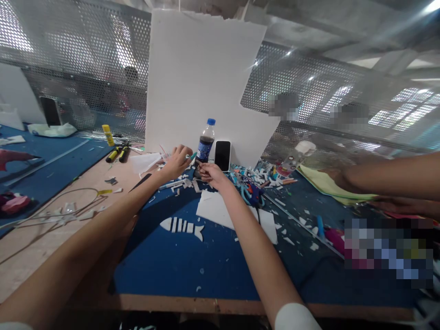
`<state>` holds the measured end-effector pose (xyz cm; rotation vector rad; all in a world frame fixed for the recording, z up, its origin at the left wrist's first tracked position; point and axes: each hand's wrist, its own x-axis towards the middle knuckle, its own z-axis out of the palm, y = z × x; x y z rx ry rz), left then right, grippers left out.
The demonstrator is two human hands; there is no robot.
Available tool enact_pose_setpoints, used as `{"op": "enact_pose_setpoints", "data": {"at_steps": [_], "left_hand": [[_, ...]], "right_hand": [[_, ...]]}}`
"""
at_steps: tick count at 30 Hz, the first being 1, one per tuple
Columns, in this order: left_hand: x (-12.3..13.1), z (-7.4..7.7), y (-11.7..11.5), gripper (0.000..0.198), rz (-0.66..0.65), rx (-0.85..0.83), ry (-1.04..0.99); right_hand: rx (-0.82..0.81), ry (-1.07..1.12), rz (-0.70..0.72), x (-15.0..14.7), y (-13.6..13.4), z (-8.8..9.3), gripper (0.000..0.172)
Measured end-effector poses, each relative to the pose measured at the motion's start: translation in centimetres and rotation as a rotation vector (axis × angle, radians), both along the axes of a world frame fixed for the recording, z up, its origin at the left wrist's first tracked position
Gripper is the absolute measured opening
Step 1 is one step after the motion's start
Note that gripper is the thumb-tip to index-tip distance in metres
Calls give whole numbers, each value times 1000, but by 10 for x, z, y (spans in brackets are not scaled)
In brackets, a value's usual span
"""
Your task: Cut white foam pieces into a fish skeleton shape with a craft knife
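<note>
My left hand (178, 160) reaches to the back of the blue mat, its fingers curled. At its fingertips shows the end of a small teal stick-like object (193, 156), its kind unclear. Beside it my right hand (212, 175) is closed in a pinch in front of the bottle's base; what it pinches, if anything, cannot be made out. A blue-capped bottle of dark drink (205, 145) stands just behind both hands. Below them lies a fish shape of separate white pieces (182, 226). A cut white foam sheet (213, 206) lies partly under my right forearm.
A phone (222, 156) leans against a tall white board (199, 78). White and blue scraps (254, 176) litter the mat (165, 270). Yellow-black tools (118, 153) and a glue stick (107, 135) are at left. At right, another person's arm (395, 176) reaches over yellow sheets (319, 183).
</note>
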<state>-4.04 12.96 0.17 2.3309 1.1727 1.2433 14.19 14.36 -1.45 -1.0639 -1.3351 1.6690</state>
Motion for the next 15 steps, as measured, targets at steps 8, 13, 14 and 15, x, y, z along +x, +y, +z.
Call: {"op": "enact_pose_setpoints", "data": {"at_steps": [8,13,14,15], "left_hand": [[10,9,-21,24,68,103,175],[10,5,-16,23,83,122,147],[10,5,-14,24,86,125,130],[9,5,-12,24,87,125,110]], "right_hand": [[-9,-23,-80,-7,-3,3,32],[-10,-73,-123,-11,-6,6,32],[-9,-87,-137,-12,-6,6,32],[-7,-101,-153,-12,-7,5,32]]}}
